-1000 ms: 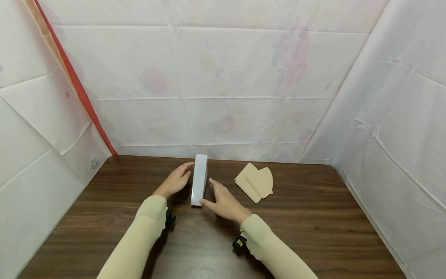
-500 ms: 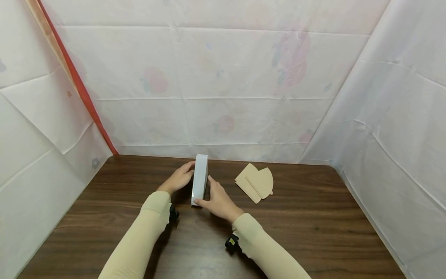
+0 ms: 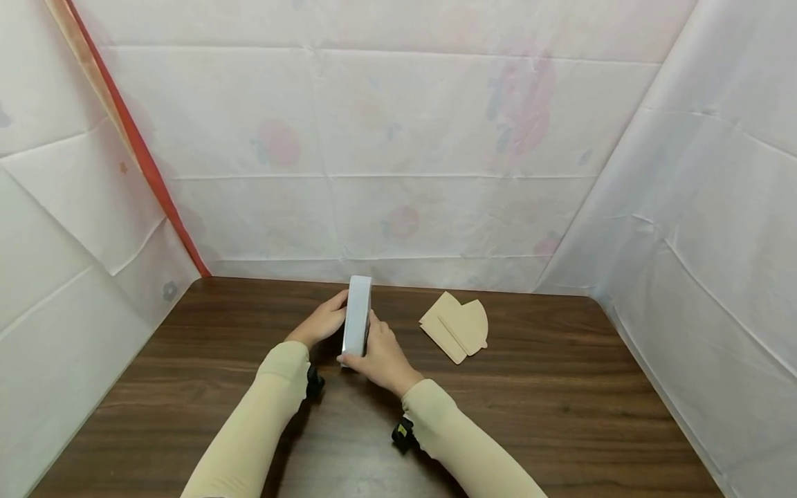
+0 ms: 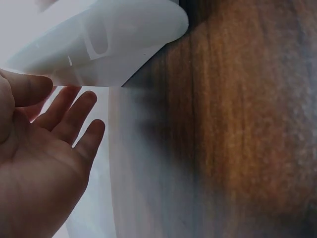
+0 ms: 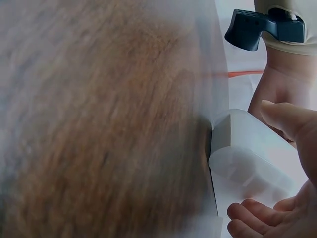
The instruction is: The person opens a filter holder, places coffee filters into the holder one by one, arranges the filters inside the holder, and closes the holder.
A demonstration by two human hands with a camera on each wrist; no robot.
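A narrow white box with a translucent rounded cover stands on edge on the dark wooden table. At its left side is my left hand, its fingertips right at the box; in the left wrist view the thumb overlaps the lower edge of the white box and the other fingers are fairly straight. My right hand holds the near end from the right, thumb across the front and bent fingers along the right side. The right wrist view shows the thumb overlapping the white box.
Right of the box lie flat tan folded papers, shaped like coffee filters, partly overlapping. Light patterned cloth hangs behind the table and along both sides. A red strip runs down the left corner.
My right hand has moved left, its thumb now farther across the box's near end. My left hand has come slightly right, up to the box. The box and papers have stayed in place.
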